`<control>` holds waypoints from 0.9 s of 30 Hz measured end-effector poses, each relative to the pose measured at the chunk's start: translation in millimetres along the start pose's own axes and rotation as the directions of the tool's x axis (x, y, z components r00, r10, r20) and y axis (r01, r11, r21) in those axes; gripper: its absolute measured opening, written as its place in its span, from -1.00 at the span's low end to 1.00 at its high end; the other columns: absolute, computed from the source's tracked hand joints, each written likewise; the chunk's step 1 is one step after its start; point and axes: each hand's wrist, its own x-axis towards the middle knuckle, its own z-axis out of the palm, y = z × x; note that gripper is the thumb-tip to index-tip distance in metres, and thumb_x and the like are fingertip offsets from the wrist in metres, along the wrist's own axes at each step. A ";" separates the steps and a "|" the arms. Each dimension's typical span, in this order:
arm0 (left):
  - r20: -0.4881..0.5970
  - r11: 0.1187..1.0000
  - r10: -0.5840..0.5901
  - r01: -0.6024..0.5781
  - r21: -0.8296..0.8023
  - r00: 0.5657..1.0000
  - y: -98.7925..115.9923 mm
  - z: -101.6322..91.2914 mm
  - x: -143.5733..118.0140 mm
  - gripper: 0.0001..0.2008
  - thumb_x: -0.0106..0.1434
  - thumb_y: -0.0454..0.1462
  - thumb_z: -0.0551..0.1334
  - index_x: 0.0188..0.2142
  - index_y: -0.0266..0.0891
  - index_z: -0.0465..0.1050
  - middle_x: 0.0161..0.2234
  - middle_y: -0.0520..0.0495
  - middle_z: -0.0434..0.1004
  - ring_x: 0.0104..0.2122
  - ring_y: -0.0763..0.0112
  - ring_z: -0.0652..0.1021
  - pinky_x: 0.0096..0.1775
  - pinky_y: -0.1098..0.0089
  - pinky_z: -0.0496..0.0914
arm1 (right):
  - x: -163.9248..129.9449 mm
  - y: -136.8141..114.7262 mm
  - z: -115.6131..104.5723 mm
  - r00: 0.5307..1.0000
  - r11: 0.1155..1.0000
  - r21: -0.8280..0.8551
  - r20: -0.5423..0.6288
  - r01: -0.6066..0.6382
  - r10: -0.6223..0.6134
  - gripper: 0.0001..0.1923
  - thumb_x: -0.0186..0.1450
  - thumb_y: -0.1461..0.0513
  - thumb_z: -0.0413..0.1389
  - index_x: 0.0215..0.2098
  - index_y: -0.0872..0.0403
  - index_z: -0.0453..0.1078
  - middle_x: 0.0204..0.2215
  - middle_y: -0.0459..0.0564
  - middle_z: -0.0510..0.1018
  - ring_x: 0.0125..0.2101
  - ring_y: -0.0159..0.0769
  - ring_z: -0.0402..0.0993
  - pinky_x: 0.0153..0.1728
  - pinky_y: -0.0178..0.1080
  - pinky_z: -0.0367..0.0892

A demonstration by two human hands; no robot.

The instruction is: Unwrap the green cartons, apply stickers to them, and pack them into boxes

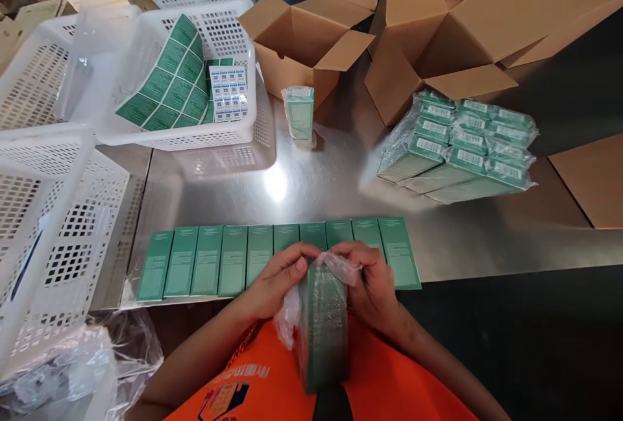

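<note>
Both hands work at one green box (324,327) held upright against the orange vest (292,388), close to the near edge of the steel bench (311,181). The left hand (277,285) grips the box's top from the left, fingers curled over it, and the right hand (372,288) pinches the clear plastic bag (341,268) bunched at the same top end. The film is loose around the upper part of the box and hangs in a fold at its left side; whether the box is fully inside the bag cannot be told, as the box is blurred.

Judging by how things lie, the wrapping work is partly done. A stack of wrapped green boxes (457,145) lies on the right of the bench, each in shiny film with a white label end showing. One more wrapped box (300,113) stands alone, upright, near the open cardboard carton (304,38). What looks left is the row of bare green boxes (233,259), ten side by side, flat on the bench just beyond the hands, none in film.

A white basket (146,135) at the back left holds green label sheets (168,80) and a white sticker sheet (228,93). Crumpled clear film (97,356) lies at the lower left.
</note>
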 end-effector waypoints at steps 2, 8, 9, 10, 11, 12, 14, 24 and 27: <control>-0.010 0.993 -0.020 0.019 -0.116 1.000 0.8 1.1 0.2 -0.56 0.19 0.10 0.31 -0.26 -0.23 0.43 -0.45 0.06 0.33 -0.49 0.49 0.28 -0.42 0.47 0.16 | -3.8 0.7 4.6 0.998 0.998 0.005 -0.010 -0.062 0.062 -0.96 0.47 0.21 0.00 -0.19 -0.03 0.22 -0.23 -0.02 0.56 -0.31 -0.27 0.53 -0.34 -0.23 0.42; -0.073 0.961 -0.047 0.025 -0.275 0.996 -4.5 8.9 -3.7 -0.54 0.17 0.09 0.33 -0.31 -0.14 0.17 -0.51 0.15 0.15 -0.54 0.52 0.17 -0.50 0.51 0.11 | -9.8 -0.4 7.0 0.999 1.000 -0.009 0.044 -0.024 0.024 -0.83 0.52 0.11 -0.14 -0.14 -0.02 0.20 -0.36 -0.08 0.45 -0.47 -0.31 0.40 -0.48 -0.27 0.36; -0.074 0.960 -0.047 0.024 -0.277 0.996 -6.8 8.8 -4.4 -0.54 0.18 0.08 0.32 -0.31 -0.13 0.14 -0.51 0.15 0.14 -0.54 0.52 0.17 -0.49 0.51 0.11 | -8.9 -1.5 6.2 0.999 1.000 -0.001 0.041 0.007 -0.007 -0.83 0.52 0.11 -0.15 -0.14 -0.02 0.20 -0.26 -0.02 0.47 -0.37 -0.27 0.45 -0.39 -0.23 0.42; -0.069 0.962 -0.038 0.018 -0.271 0.997 -9.3 7.8 -5.1 -0.54 0.19 0.08 0.31 -0.31 -0.13 0.12 -0.50 0.15 0.12 -0.53 0.51 0.16 -0.48 0.51 0.11 | -7.6 -2.7 5.1 0.999 0.999 -0.002 0.034 0.042 -0.042 -0.83 0.52 0.11 -0.15 -0.14 -0.03 0.20 -0.17 0.03 0.47 -0.27 -0.23 0.48 -0.30 -0.18 0.45; -0.062 0.969 -0.024 0.008 -0.249 0.998 -11.7 5.9 -5.6 -0.55 0.21 0.08 0.29 -0.32 -0.13 0.10 -0.49 0.15 0.11 -0.52 0.51 0.16 -0.47 0.50 0.11 | -5.9 -3.9 3.7 0.996 0.997 -0.006 0.029 0.080 -0.080 -0.85 0.51 0.13 -0.13 -0.14 -0.03 0.22 -0.11 0.06 0.45 -0.18 -0.18 0.47 -0.22 -0.12 0.46; -0.055 0.979 0.000 -0.011 -0.204 0.999 -13.7 3.2 -6.1 -0.56 0.24 0.09 0.26 -0.33 -0.13 0.10 -0.49 0.14 0.10 -0.51 0.50 0.16 -0.46 0.49 0.12 | -4.0 -4.9 2.2 0.993 0.993 -0.005 0.027 0.116 -0.116 -0.87 0.50 0.16 -0.11 -0.15 -0.03 0.24 -0.12 0.07 0.44 -0.14 -0.15 0.46 -0.18 -0.08 0.46; -0.038 0.996 0.083 -0.084 -0.023 0.996 -15.2 -4.3 -6.8 -0.59 0.31 0.08 0.18 -0.37 -0.15 0.11 -0.48 0.12 0.11 -0.49 0.48 0.18 -0.45 0.47 0.12 | -0.6 -6.4 -1.2 0.983 0.984 0.022 0.045 0.179 -0.179 -0.90 0.47 0.20 -0.07 -0.16 -0.02 0.27 -0.28 0.02 0.41 -0.22 -0.16 0.43 -0.23 -0.08 0.45; 0.202 0.666 0.347 -0.392 0.635 0.916 13.5 -15.3 -11.1 -0.66 0.42 -0.02 0.03 -0.40 -0.17 0.18 -0.55 0.10 0.20 -0.57 0.49 0.23 -0.50 0.41 0.07 | 7.2 -14.7 -14.3 0.974 0.977 0.061 0.087 0.205 -0.210 -0.84 0.31 0.33 0.03 -0.18 -0.03 0.32 -0.38 -0.03 0.39 -0.28 -0.16 0.41 -0.25 -0.07 0.41; 0.186 0.661 0.350 -0.383 0.645 0.918 11.8 -10.1 -11.8 -0.71 0.43 -0.10 0.07 -0.39 -0.17 0.19 -0.55 0.11 0.20 -0.57 0.49 0.22 -0.50 0.42 0.05 | 9.1 -16.6 -15.8 0.974 0.979 0.095 0.122 0.181 -0.192 -0.79 0.32 0.36 0.00 -0.17 -0.05 0.33 -0.48 -0.09 0.37 -0.39 -0.21 0.35 -0.28 -0.08 0.38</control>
